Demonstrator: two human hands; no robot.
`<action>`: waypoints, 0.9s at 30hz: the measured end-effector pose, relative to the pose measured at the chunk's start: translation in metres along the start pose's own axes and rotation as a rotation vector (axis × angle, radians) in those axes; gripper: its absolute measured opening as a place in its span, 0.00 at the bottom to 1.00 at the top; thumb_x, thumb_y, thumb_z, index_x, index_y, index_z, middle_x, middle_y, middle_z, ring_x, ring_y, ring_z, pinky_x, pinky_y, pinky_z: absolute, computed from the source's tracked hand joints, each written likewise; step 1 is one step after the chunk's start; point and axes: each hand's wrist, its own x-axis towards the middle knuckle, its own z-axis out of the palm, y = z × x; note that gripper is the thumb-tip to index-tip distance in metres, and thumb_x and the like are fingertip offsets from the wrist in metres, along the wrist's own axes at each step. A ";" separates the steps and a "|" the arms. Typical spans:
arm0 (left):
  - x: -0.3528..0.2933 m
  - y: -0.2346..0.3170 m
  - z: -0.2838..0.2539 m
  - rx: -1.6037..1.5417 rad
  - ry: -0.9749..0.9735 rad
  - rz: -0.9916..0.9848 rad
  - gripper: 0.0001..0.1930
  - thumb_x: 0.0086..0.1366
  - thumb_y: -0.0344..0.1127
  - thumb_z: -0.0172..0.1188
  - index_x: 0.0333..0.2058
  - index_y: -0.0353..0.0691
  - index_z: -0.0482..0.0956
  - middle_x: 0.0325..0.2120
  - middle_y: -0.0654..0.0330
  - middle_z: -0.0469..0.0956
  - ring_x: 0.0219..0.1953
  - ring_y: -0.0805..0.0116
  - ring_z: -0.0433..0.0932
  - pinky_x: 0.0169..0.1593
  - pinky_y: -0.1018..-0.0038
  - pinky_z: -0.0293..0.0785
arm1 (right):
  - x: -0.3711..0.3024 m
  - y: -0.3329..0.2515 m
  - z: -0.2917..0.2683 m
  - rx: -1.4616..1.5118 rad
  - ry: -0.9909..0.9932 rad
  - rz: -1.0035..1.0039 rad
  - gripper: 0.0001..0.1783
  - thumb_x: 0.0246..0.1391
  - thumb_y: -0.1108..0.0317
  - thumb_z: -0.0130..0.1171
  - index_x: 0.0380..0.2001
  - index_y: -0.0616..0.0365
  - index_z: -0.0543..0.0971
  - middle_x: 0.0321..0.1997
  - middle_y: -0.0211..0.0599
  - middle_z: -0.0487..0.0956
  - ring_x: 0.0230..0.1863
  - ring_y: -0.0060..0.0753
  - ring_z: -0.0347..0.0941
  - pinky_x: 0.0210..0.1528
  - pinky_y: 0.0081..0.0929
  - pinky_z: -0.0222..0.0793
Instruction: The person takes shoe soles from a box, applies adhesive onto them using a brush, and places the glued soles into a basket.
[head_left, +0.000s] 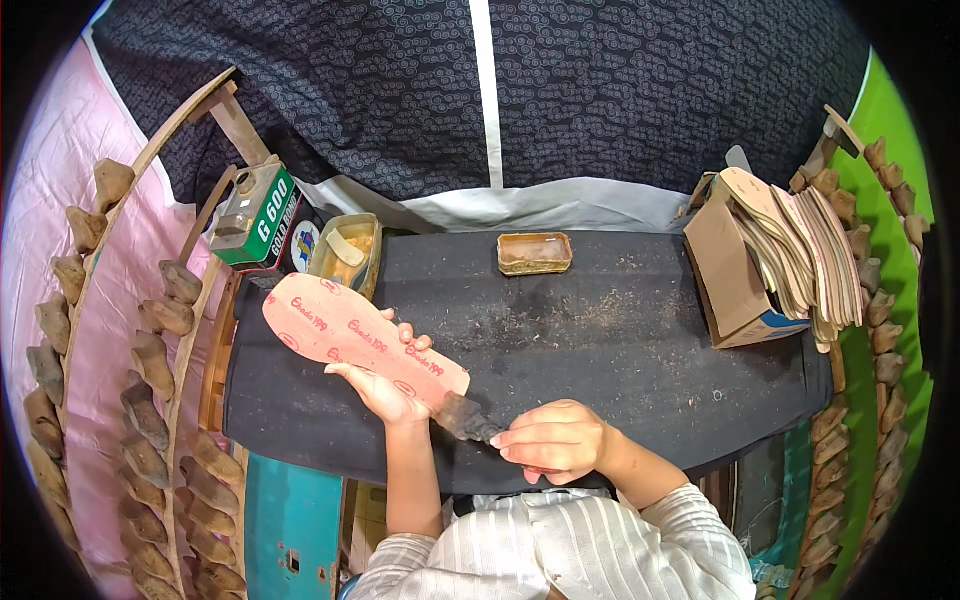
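My left hand [384, 393] holds a pink insole [345, 335] with red printing from below, its fingers curled round the far edge. The insole slants over the left part of the table, wide end up and left. In my right hand [553, 440], the fingers are closed round the handle of a brush [463, 418], most of which they hide. Dark, matted bristles touch or overlap the near right end of the insole; whether they press on it I cannot tell.
On the dark cloth-covered table [620, 390], crumbs lie near a small brown tray [535, 268]. A green metal can [262, 225] and a yellowish tub [372, 268] stand left. A cardboard box [730, 275] holds several insoles [800, 245] at right. Racks of shoe lasts [150, 365] flank both sides.
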 end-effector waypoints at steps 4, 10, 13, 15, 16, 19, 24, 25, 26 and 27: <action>0.002 0.004 -0.001 -0.019 -0.011 0.002 0.44 0.55 0.74 0.34 0.54 0.37 0.59 0.39 0.55 0.67 0.33 0.65 0.67 0.33 0.68 0.69 | 0.004 -0.002 -0.017 0.121 -0.026 0.121 0.16 0.30 0.78 0.64 0.30 0.67 0.77 0.34 0.44 0.80 0.29 0.41 0.77 0.31 0.30 0.75; -0.002 -0.003 0.000 0.032 0.082 -0.033 0.43 0.56 0.74 0.34 0.57 0.42 0.57 0.45 0.53 0.67 0.34 0.63 0.67 0.33 0.67 0.70 | 0.006 0.003 -0.014 0.050 0.033 0.076 0.19 0.27 0.80 0.63 0.31 0.67 0.78 0.38 0.44 0.79 0.33 0.43 0.77 0.33 0.30 0.75; -0.002 -0.005 0.000 0.053 0.089 -0.024 0.44 0.56 0.74 0.34 0.57 0.41 0.57 0.45 0.53 0.67 0.34 0.63 0.67 0.33 0.66 0.70 | -0.001 0.004 -0.005 0.006 -0.024 0.050 0.13 0.37 0.75 0.64 0.31 0.66 0.79 0.34 0.44 0.80 0.30 0.40 0.78 0.29 0.28 0.75; 0.000 -0.002 -0.004 0.029 0.124 -0.042 0.44 0.55 0.75 0.33 0.54 0.41 0.59 0.42 0.54 0.68 0.33 0.63 0.68 0.32 0.67 0.70 | -0.001 0.003 -0.010 0.043 -0.077 0.080 0.13 0.36 0.76 0.64 0.30 0.66 0.79 0.34 0.43 0.80 0.30 0.39 0.78 0.28 0.27 0.75; 0.002 0.000 -0.006 0.030 0.125 -0.041 0.44 0.55 0.75 0.33 0.54 0.41 0.59 0.42 0.54 0.68 0.33 0.63 0.68 0.32 0.67 0.70 | -0.002 0.003 -0.013 0.075 -0.127 0.112 0.13 0.34 0.77 0.64 0.30 0.66 0.78 0.34 0.42 0.80 0.29 0.38 0.78 0.28 0.27 0.74; 0.004 0.005 -0.007 -0.100 0.097 -0.061 0.44 0.55 0.75 0.33 0.54 0.39 0.59 0.42 0.55 0.68 0.32 0.64 0.68 0.32 0.67 0.71 | -0.006 0.008 -0.020 0.001 -0.187 0.163 0.13 0.32 0.77 0.64 0.28 0.65 0.78 0.33 0.42 0.80 0.29 0.37 0.78 0.27 0.27 0.74; -0.002 0.003 -0.003 0.075 0.120 -0.005 0.46 0.55 0.76 0.32 0.54 0.36 0.59 0.42 0.54 0.69 0.32 0.64 0.69 0.32 0.66 0.71 | -0.011 0.008 -0.044 0.073 0.088 0.260 0.17 0.24 0.82 0.55 0.27 0.67 0.77 0.28 0.45 0.80 0.28 0.40 0.79 0.31 0.27 0.75; -0.004 0.001 -0.006 0.075 0.119 -0.004 0.46 0.55 0.76 0.32 0.54 0.36 0.59 0.42 0.54 0.69 0.32 0.64 0.69 0.32 0.66 0.71 | -0.011 0.011 -0.048 -0.016 0.149 0.236 0.20 0.22 0.83 0.52 0.28 0.67 0.77 0.29 0.46 0.80 0.29 0.40 0.79 0.31 0.27 0.75; -0.005 -0.001 -0.009 0.095 0.110 -0.056 0.46 0.55 0.76 0.31 0.54 0.36 0.60 0.42 0.53 0.69 0.31 0.64 0.70 0.31 0.66 0.72 | -0.010 0.013 -0.051 -0.132 0.202 0.254 0.21 0.22 0.85 0.51 0.29 0.66 0.78 0.29 0.46 0.80 0.29 0.39 0.79 0.31 0.27 0.75; -0.008 -0.002 -0.011 0.114 0.101 -0.107 0.46 0.55 0.76 0.31 0.54 0.36 0.60 0.42 0.53 0.69 0.31 0.64 0.71 0.30 0.66 0.72 | -0.008 0.016 -0.055 -0.247 0.256 0.270 0.22 0.23 0.86 0.50 0.30 0.66 0.78 0.30 0.45 0.80 0.30 0.39 0.79 0.30 0.27 0.75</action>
